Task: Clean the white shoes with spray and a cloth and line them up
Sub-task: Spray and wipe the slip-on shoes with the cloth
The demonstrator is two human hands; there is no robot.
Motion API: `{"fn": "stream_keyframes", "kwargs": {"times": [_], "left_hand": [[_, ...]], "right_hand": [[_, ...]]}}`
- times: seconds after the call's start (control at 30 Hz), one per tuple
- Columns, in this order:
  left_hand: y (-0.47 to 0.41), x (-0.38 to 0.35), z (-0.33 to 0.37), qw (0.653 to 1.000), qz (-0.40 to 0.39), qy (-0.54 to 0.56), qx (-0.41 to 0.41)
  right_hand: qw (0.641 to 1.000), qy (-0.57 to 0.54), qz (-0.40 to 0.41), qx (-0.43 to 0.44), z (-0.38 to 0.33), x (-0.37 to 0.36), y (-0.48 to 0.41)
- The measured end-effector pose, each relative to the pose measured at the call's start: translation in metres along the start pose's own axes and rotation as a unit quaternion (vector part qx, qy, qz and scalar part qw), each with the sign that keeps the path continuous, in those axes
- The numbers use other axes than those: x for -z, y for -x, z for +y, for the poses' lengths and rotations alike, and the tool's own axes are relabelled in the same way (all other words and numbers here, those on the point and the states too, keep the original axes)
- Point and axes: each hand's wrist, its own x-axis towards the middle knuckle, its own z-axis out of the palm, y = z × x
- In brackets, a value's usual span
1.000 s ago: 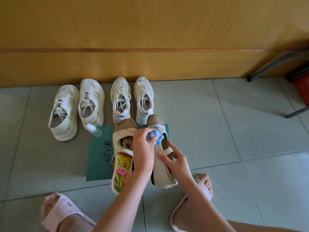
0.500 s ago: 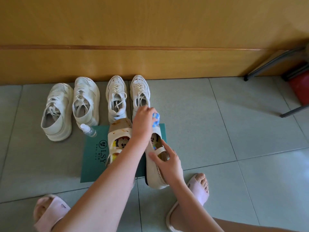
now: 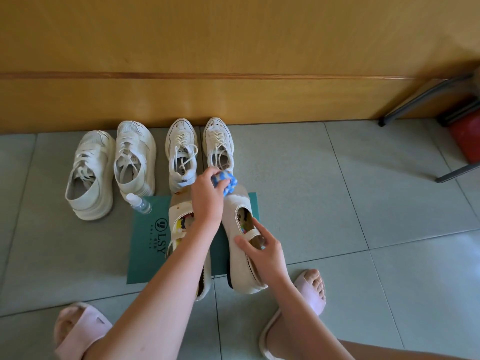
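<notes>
My left hand (image 3: 206, 196) grips a blue and white cloth (image 3: 225, 181) and presses it on the toe of the right white slip-on shoe (image 3: 239, 245). My right hand (image 3: 262, 249) holds that shoe at its strap, thumb on the side and a finger inside the opening. The left slip-on shoe (image 3: 179, 216) lies beside it, partly hidden by my left forearm. Both rest on a green card (image 3: 148, 245). A small clear spray bottle (image 3: 139, 203) lies at the card's far left corner. Two pairs of white sneakers (image 3: 111, 170) (image 3: 200, 152) stand against the wooden wall.
A wooden wall panel (image 3: 233, 61) runs along the far side of the grey tiled floor (image 3: 337, 203). Dark metal legs (image 3: 420, 97) and a red object (image 3: 467, 141) sit at the far right. My feet in pink slippers (image 3: 80, 331) (image 3: 309, 292) are near the bottom.
My left hand has slid the cloth from the shoe's opening forward to its toe. My right hand has kept hold of the shoe at the strap.
</notes>
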Motion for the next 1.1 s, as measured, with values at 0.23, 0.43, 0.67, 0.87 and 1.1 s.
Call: {"fn": "stream_keyframes", "kwargs": {"times": [0.23,0.43,0.67,0.87,1.1], "left_hand": [[0.036,0.003,-0.001,0.999,0.036,0.002,0.024],[0.067,0.004,-0.002,0.999,0.019,-0.034,0.012],[0.105,0.001,-0.003,1.0,0.006,0.0,0.014],[0.134,0.006,-0.009,0.999,-0.009,-0.02,0.026],[0.161,0.009,-0.016,0.999,-0.037,-0.023,0.028]], "right_hand": [[0.999,-0.027,-0.036,-0.009,-0.002,0.008,0.001],[0.995,-0.003,-0.096,-0.026,-0.003,0.019,-0.004],[0.991,-0.009,-0.134,-0.029,-0.001,0.027,-0.005],[0.99,-0.016,-0.137,-0.027,0.0,0.026,-0.004],[0.991,-0.022,-0.13,-0.02,0.0,0.027,-0.001]]}}
